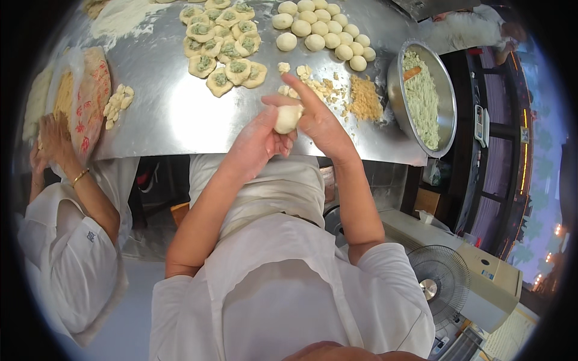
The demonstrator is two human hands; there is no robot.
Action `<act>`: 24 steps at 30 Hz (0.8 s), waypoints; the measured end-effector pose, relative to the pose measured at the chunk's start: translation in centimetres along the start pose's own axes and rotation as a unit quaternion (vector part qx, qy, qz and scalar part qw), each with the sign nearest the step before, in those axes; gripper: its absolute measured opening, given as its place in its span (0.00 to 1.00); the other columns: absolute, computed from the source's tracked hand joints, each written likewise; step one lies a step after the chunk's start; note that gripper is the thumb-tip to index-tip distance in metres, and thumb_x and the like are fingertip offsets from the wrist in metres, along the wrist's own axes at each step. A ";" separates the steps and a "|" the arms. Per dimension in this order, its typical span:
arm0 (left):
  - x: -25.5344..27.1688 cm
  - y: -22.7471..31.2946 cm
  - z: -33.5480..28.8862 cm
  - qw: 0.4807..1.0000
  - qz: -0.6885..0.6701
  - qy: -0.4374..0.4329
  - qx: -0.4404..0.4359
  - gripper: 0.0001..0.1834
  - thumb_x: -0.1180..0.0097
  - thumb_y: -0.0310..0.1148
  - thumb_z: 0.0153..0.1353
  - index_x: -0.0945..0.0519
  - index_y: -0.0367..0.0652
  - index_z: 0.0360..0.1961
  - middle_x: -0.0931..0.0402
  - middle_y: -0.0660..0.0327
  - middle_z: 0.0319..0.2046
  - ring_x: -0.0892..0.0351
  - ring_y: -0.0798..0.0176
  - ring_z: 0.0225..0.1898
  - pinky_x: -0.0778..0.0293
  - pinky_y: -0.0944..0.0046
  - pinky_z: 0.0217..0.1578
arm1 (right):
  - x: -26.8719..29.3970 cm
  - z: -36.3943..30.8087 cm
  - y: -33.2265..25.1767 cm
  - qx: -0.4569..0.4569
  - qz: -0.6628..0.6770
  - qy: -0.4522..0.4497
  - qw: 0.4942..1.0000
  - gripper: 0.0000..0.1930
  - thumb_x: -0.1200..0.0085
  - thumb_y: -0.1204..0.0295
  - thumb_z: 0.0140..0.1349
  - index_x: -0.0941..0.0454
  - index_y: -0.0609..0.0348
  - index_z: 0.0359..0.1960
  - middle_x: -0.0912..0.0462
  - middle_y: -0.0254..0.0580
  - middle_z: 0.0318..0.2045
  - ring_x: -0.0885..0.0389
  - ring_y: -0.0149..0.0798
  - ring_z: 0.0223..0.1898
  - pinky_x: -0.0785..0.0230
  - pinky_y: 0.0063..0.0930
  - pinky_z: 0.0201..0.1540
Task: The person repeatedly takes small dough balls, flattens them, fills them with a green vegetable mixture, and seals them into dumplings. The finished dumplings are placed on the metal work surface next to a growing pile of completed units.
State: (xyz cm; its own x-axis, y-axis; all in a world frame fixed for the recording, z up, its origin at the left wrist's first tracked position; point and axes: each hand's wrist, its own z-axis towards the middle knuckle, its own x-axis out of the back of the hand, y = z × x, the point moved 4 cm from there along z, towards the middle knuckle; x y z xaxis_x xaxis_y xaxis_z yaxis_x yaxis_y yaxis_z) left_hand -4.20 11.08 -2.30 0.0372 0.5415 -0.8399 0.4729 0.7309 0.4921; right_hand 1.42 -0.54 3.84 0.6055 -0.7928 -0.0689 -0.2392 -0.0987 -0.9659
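A pale, smooth dough ball (287, 120) is between my two hands, above the table's near edge. My left hand (256, 143) cups it from the left, with the fingers curled under it. From the right, my right hand (325, 127) presses against the ball; its index finger stretches up past it and the other fingers are partly hidden. Just beyond my hands lie small dough pieces (305, 74) and a heap of yellow crumbly filling (365, 99). Several finished round balls (319, 27) are grouped farther back. Flattened dough rounds topped with green filling (227, 42) lie overlapping at the far left of them.
A steel bowl (449, 102) of shredded green filling stands at the table's right end. Left of me, a co-worker's hands (57, 141) are at a plastic bag (89, 99), near more dough bits (118, 103). Flour (123, 21) covers the far left. A fan (439, 283) stands behind right.
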 end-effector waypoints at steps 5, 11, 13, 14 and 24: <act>-1.1 -0.3 0.4 0.997 0.070 0.042 0.007 0.27 0.65 0.55 0.80 0.25 0.42 0.51 0.23 0.63 0.37 0.25 0.72 0.33 0.26 0.68 0.35 | -0.2 0.0 1.1 0.028 -0.091 0.083 0.992 0.23 0.56 0.61 0.76 0.24 0.67 0.61 0.13 0.44 0.47 0.17 0.30 0.34 0.25 0.22 0.37; -0.8 -0.6 -0.1 0.998 0.032 0.053 -0.018 0.29 0.67 0.58 0.79 0.26 0.42 0.50 0.23 0.62 0.34 0.26 0.70 0.32 0.29 0.68 0.32 | -0.4 -0.1 1.8 0.066 -0.021 0.098 0.993 0.24 0.57 0.60 0.77 0.26 0.66 0.63 0.13 0.47 0.44 0.16 0.33 0.37 0.23 0.24 0.36; -0.4 -0.8 0.1 1.000 0.022 0.005 0.002 0.29 0.68 0.58 0.79 0.26 0.42 0.51 0.22 0.62 0.35 0.26 0.70 0.32 0.29 0.68 0.32 | -0.3 -0.3 1.2 0.091 -0.009 0.083 0.992 0.24 0.57 0.60 0.77 0.28 0.65 0.64 0.13 0.49 0.42 0.15 0.33 0.35 0.23 0.22 0.32; -0.5 -1.1 0.1 1.000 0.022 -0.009 0.020 0.30 0.68 0.58 0.79 0.26 0.42 0.51 0.22 0.61 0.35 0.26 0.69 0.32 0.30 0.67 0.33 | 0.0 -0.6 1.2 0.078 -0.036 0.078 0.993 0.24 0.57 0.60 0.77 0.28 0.65 0.65 0.14 0.49 0.42 0.15 0.33 0.34 0.23 0.22 0.30; -4.2 -1.2 1.1 0.979 -0.046 0.200 -0.002 0.29 0.67 0.52 0.81 0.31 0.38 0.63 0.26 0.59 0.44 0.25 0.64 0.38 0.28 0.62 0.36 | 0.9 -1.1 3.5 0.127 -0.148 0.129 0.972 0.20 0.55 0.65 0.76 0.22 0.68 0.58 0.16 0.49 0.51 0.20 0.37 0.55 0.28 0.31 0.60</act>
State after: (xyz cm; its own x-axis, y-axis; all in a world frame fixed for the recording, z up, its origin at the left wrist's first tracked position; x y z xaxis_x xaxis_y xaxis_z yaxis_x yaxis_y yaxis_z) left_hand -3.95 7.50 0.34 -0.3537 0.5929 -0.7234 0.4550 0.7848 0.4207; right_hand 0.26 -2.28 0.70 0.4005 -0.8799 0.2555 0.1314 -0.2208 -0.9664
